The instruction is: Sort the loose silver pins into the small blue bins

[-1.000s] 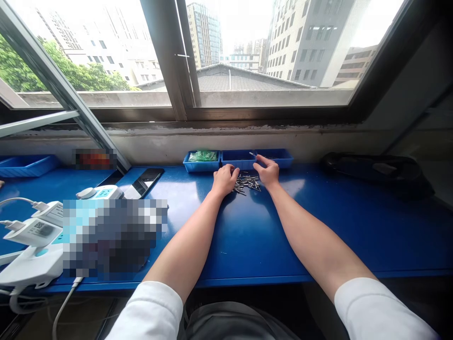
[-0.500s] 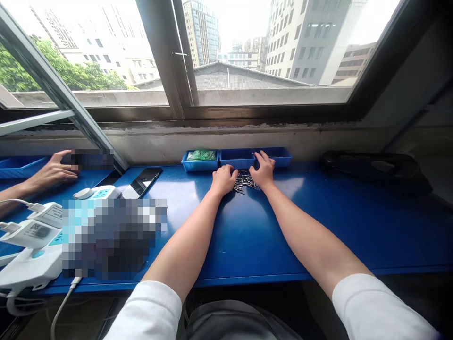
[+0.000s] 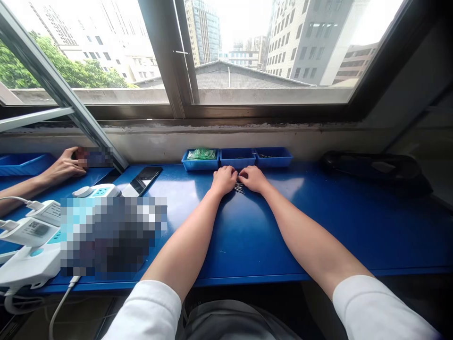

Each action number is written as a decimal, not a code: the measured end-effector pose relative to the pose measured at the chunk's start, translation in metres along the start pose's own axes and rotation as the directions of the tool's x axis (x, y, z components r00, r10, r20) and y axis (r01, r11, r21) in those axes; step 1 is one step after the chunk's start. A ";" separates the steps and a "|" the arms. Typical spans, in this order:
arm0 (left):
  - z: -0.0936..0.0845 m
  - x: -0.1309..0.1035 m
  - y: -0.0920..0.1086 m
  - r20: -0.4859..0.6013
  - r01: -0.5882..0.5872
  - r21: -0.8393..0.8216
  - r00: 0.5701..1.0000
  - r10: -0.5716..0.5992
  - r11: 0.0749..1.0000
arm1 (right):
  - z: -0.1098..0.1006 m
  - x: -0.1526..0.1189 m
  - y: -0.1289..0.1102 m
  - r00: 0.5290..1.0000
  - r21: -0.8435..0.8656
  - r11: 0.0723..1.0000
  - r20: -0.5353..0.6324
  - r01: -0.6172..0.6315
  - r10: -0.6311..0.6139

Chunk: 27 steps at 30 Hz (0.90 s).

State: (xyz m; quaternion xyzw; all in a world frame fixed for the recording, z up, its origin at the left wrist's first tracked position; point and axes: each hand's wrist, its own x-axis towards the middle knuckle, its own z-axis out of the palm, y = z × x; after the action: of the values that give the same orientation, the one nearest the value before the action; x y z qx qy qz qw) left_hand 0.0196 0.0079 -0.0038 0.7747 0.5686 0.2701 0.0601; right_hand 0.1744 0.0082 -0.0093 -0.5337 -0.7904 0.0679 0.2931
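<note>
Several thin dark metal pieces lie in a small pile on the blue table. My left hand rests at the pile's left side with its fingers curled. From the right, my right hand bends its fingers over the pile, nearly touching the left. What either hand's fingertips hold is too small and hidden to tell. Just behind the hands stand three blue bins: the left one has green and clear packets, the middle one shows little inside, and the right one contains thin dark pieces.
A phone and a white power strip with plugs and cables are on the left, beside a blurred patch. Another person's hand is near a blue tray at far left. A black case lies at right.
My right hand has come down and left from the right bin's front edge to the pile, closer to my left hand. The other person's hand has shifted slightly right.
</note>
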 end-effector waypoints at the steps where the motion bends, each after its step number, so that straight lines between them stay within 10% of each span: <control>1: 0.000 0.000 0.000 0.000 0.000 0.001 1.000 0.000 1.000 | -0.001 0.000 0.000 1.000 -0.006 1.000 0.010 -0.003 0.003; 27: -0.006 -0.004 0.004 -0.113 -0.154 -0.145 0.984 0.138 0.977 | -0.004 -0.001 0.000 0.985 0.298 0.954 -0.172 0.032 0.020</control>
State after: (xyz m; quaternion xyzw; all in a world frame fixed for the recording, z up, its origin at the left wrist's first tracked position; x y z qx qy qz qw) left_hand 0.0198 0.0017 0.0015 0.7927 0.4901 0.3557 0.0702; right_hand 0.1767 0.0062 -0.0067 -0.4845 -0.7441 0.1394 0.4382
